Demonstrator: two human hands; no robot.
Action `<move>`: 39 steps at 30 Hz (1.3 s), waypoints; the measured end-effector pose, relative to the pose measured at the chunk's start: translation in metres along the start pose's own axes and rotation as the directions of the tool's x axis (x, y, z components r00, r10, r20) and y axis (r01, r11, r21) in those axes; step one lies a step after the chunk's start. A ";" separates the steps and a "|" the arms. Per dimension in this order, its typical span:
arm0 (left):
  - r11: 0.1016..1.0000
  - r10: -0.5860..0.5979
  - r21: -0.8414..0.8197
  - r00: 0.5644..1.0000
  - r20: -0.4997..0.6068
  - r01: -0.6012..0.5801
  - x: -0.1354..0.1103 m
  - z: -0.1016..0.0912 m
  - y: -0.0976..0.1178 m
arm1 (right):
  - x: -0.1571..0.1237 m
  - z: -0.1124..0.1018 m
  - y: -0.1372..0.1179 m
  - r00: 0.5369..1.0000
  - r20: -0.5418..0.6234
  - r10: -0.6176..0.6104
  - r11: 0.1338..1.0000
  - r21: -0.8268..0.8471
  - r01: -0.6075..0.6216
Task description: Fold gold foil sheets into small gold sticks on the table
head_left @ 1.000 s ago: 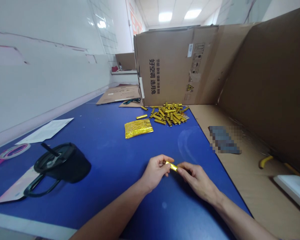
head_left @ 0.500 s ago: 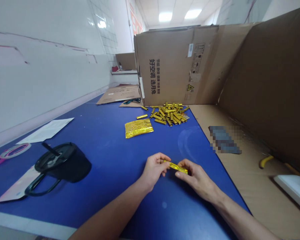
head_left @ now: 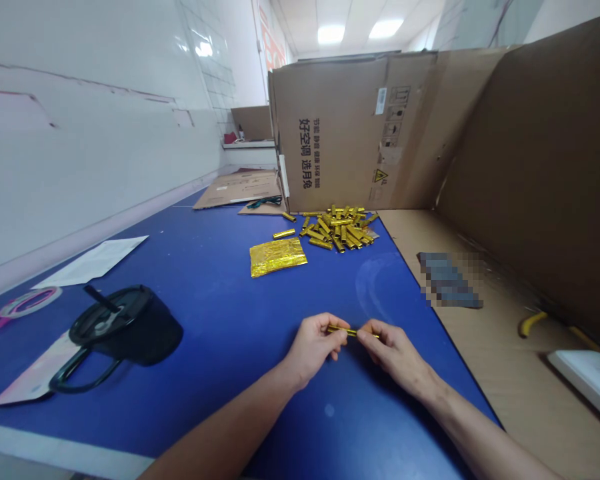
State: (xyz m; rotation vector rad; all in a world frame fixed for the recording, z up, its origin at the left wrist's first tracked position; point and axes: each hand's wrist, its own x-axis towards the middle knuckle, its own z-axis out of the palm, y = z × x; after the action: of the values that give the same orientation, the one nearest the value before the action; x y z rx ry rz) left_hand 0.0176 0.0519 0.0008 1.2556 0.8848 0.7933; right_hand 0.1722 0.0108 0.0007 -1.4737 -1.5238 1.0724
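Observation:
A narrow piece of gold foil (head_left: 351, 331) is pinched between my two hands, above the front part of the blue table. My left hand (head_left: 317, 347) closes on its left end, and my right hand (head_left: 391, 347) closes on its right end. The fingers cover most of the foil. Beyond my hands, a stack of flat gold foil sheets (head_left: 277, 257) lies on the table. Farther back is a pile of small gold foil tubes (head_left: 341, 230), several of them with open ends facing me. One separate foil roll (head_left: 284, 234) lies just behind the stack.
At left stands a black lidded mug (head_left: 130, 327) with a straw, near a tape roll (head_left: 30, 301) and a white paper sheet (head_left: 95, 261). A large cardboard box (head_left: 350, 153) walls the back. To the right, a yellow curved object (head_left: 533, 323) lies on cardboard.
The foil looks narrower between my fingers than before. My left hand has shifted slightly right and down, and both hands are closer together.

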 end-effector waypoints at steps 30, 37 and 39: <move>0.998 -0.002 -0.059 1.000 0.023 0.003 0.003 -0.006 0.000 | -0.001 -0.006 -0.001 0.958 0.286 0.009 0.971 0.227 -0.077; 0.993 -0.053 0.112 0.995 0.079 0.044 0.004 -0.008 -0.003 | -0.001 -0.007 -0.002 0.995 0.102 0.023 0.999 0.033 -0.026; 0.985 -0.042 0.167 0.998 0.049 0.033 0.003 -0.006 -0.004 | -0.001 -0.007 -0.004 0.993 0.117 0.025 1.000 0.011 -0.026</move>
State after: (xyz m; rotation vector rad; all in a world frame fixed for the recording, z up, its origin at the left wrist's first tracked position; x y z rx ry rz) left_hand 0.0132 0.0568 -0.0039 1.3955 0.9449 0.6639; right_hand 0.1771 0.0101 0.0073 -1.4473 -1.5799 1.1999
